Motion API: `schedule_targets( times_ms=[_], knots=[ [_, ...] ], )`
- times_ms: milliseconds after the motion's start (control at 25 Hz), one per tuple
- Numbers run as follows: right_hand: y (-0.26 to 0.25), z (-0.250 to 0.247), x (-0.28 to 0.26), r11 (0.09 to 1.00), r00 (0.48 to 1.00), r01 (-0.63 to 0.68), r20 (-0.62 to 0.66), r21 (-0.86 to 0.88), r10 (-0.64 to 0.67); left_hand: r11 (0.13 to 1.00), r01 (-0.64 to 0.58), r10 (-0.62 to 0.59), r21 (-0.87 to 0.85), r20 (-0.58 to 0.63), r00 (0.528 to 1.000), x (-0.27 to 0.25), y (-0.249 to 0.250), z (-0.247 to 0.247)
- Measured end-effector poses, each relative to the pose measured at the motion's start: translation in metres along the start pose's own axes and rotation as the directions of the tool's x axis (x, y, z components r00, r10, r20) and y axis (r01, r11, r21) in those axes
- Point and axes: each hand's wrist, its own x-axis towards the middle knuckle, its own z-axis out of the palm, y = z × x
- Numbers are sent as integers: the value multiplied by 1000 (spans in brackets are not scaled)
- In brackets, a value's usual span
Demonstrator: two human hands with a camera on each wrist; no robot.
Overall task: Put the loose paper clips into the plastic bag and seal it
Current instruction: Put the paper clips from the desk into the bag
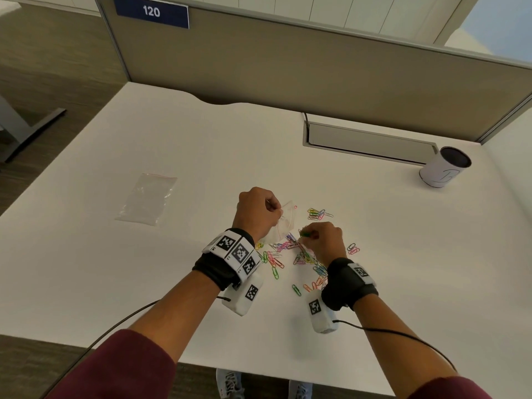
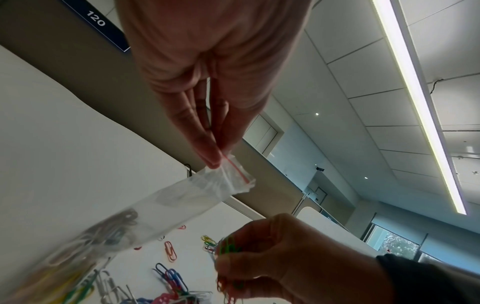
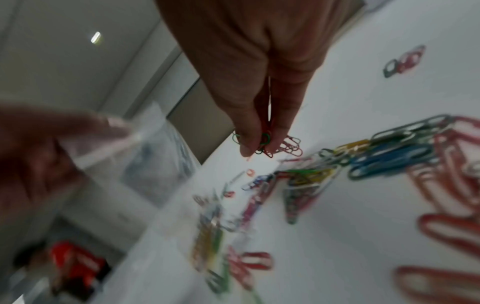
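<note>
1. Presently, the left hand [image 2: 207, 86] pinches the plastic bag [image 2: 145, 207] at its red zip strip, centre of the left-wrist frame; the bag hangs mouth-up, judged ready for loading.
2. The right hand [image 1: 324, 240], lower right of centre, has its grip clamped on a bunch of green and red clips [image 3: 263, 142].
3. The loose paper clips [image 1: 290, 256] lie scattered on the white desk [image 1: 115, 269]: thin coated wire, many colours.
4. The bag is clear, crinkled film, already holding some clips.

Maroon sleeves [image 1: 121, 367], black wristbands [image 1: 214, 269] bearing white checker-marked blocks [image 1: 234, 250], thin black cables [image 1: 121, 321] trailing back.
</note>
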Motion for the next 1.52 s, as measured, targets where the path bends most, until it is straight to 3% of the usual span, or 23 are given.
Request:
schedule_targets(
  times_ms=[80,200,400,480,840,1120,1360,1520],
  knots=[
    [-4,-13,-4,937,993,-111,-8,331,121,1000,-4,4,-8,1,1000,0,2,3],
    [-20,-32,-16,684,984,-144,31,715,175,1000,-14,14,-5,7,1000,-1,4,6],
    [-50,-52,-26,328,988,-123,84,937,130,1000,-18,18,8,6,1000,-1,5,8],
    [-61,-51,-25,280,991,-122,99,952,95,1000,-20,20,13,6,1000,-2,6,9],
    [-65,-23,-29,591,990,-120,54,798,128,1000,-22,22,12,-17,1000,-2,4,1],
    [-70,-23,-27,908,997,-71,30,413,65,1000,-22,22,6,-6,1000,-3,8,3],
    [-82,-27,-23,988,991,1,132,154,-22,1000,-16,16,4,-6,1000,-2,10,1],
    [-87,-31,-25,993,988,46,141,107,-61,1000,-20,20,11,-17,1000,-2,11,-2]
  ],
)
